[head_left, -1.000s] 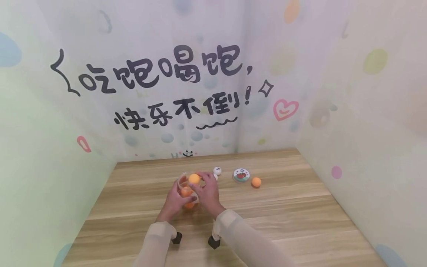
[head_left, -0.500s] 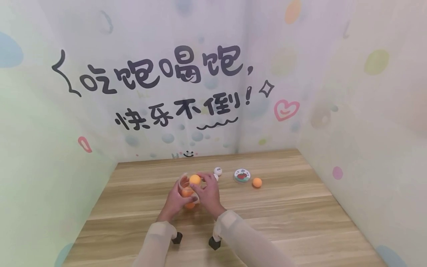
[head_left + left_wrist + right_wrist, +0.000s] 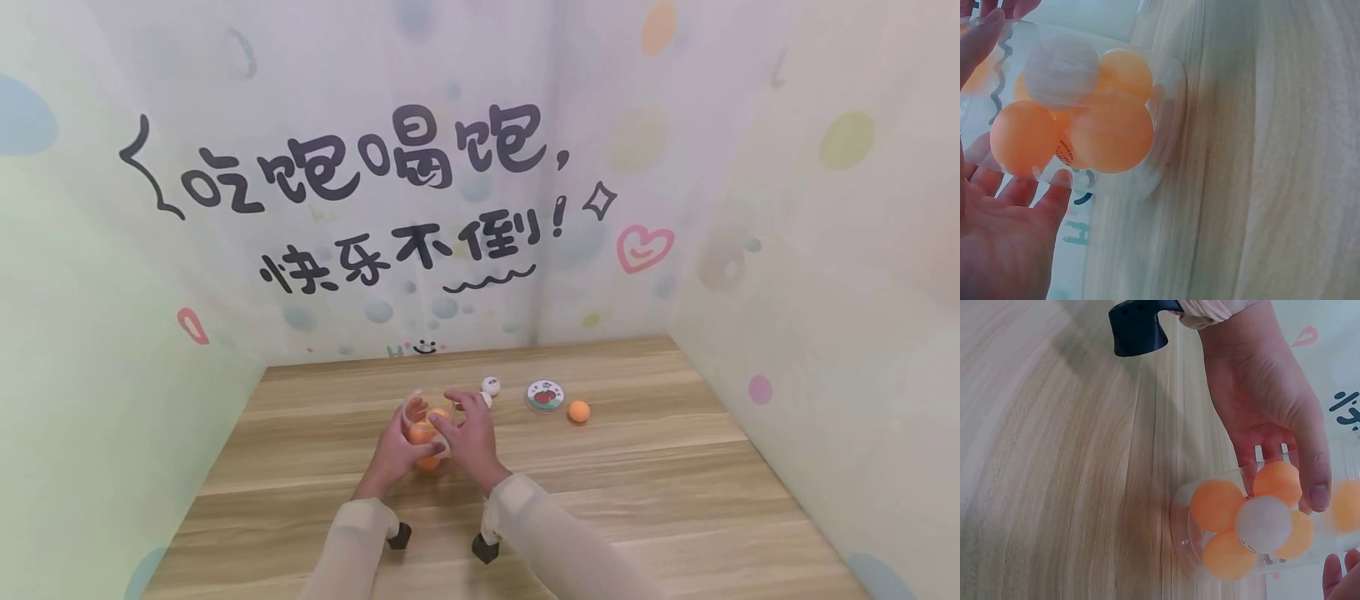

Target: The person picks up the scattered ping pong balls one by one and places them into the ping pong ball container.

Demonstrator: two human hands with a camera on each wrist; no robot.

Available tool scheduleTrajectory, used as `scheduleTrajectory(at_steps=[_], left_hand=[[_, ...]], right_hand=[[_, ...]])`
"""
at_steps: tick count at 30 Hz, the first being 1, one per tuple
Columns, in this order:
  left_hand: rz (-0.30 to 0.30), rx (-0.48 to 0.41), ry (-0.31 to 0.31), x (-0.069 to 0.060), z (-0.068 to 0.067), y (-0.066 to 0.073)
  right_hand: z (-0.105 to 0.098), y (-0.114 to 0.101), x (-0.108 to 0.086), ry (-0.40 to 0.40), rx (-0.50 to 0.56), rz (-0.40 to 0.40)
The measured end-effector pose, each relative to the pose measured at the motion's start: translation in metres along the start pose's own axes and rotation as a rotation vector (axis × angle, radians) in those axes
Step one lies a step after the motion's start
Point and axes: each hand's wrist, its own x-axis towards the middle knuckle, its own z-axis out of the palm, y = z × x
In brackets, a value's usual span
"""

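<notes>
My left hand (image 3: 393, 454) grips a clear plastic jar (image 3: 411, 410) that stands upright on the table, its thumb across the near side. Several orange table tennis balls (image 3: 1025, 137) and a white table tennis ball (image 3: 1264, 524) lie in the lower part of the jar. Higher up inside, a blurred orange table tennis ball (image 3: 1347, 500) is below the rim. My right hand (image 3: 472, 433) is at the jar's mouth, thumb and fingers spread apart with nothing between them. In the left wrist view, its fingertips (image 3: 1019, 7) show at the top edge.
Two white table tennis balls (image 3: 491, 385) sit just beyond my right hand, one partly hidden. Right of them lie a round lid (image 3: 544, 396) with a red picture and a loose orange table tennis ball (image 3: 578, 412). Printed walls enclose the wooden table (image 3: 637, 500).
The orange table tennis ball that my right fingers held above the rim has been let go and is now down inside the jar. My left hand has stayed in place.
</notes>
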Motion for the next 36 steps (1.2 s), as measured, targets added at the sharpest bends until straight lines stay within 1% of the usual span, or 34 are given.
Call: scheduleTrajectory(at_steps=[3, 7, 9, 13, 16, 19, 23, 26, 30, 33, 34, 36], left_hand=[[0.004, -0.007, 0.005, 0.001, 0.0, -0.002], [0.007, -0.012, 0.0, 0.0, 0.001, -0.003], [0.009, -0.014, -0.003, 0.0, 0.001, -0.004], [0.019, -0.038, -0.008, 0.0, 0.001, -0.003], [0.015, -0.046, -0.015, -0.001, 0.001, -0.002], [0.001, -0.043, -0.028, -0.002, 0.0, 0.004], [0.002, -0.037, -0.053, -0.009, -0.003, 0.023], [0.006, -0.025, -0.057, -0.014, -0.004, 0.035], [-0.001, -0.023, -0.048, -0.015, -0.004, 0.037], [-0.004, -0.033, -0.046, -0.014, -0.004, 0.036], [-0.003, -0.034, -0.04, -0.012, -0.003, 0.031], [-0.005, -0.044, -0.037, -0.011, -0.003, 0.03]], right_hand=[[0.0, 0.004, 0.0, 0.003, 0.008, -0.013], [-0.001, 0.01, 0.0, -0.021, 0.016, -0.008], [-0.004, 0.013, 0.0, -0.037, 0.018, -0.027], [-0.009, 0.02, 0.001, -0.055, 0.033, -0.102], [-0.012, 0.024, 0.002, -0.067, 0.047, -0.122], [-0.015, 0.025, 0.002, -0.078, 0.05, -0.114], [-0.017, 0.024, 0.002, -0.086, 0.051, -0.095], [-0.017, 0.025, 0.001, -0.083, 0.061, -0.097], [-0.017, 0.028, 0.001, -0.072, 0.073, -0.115], [-0.017, 0.03, 0.001, -0.072, 0.074, -0.11], [-0.017, 0.031, 0.001, -0.074, 0.073, -0.108], [-0.018, 0.031, 0.001, -0.077, 0.063, -0.102]])
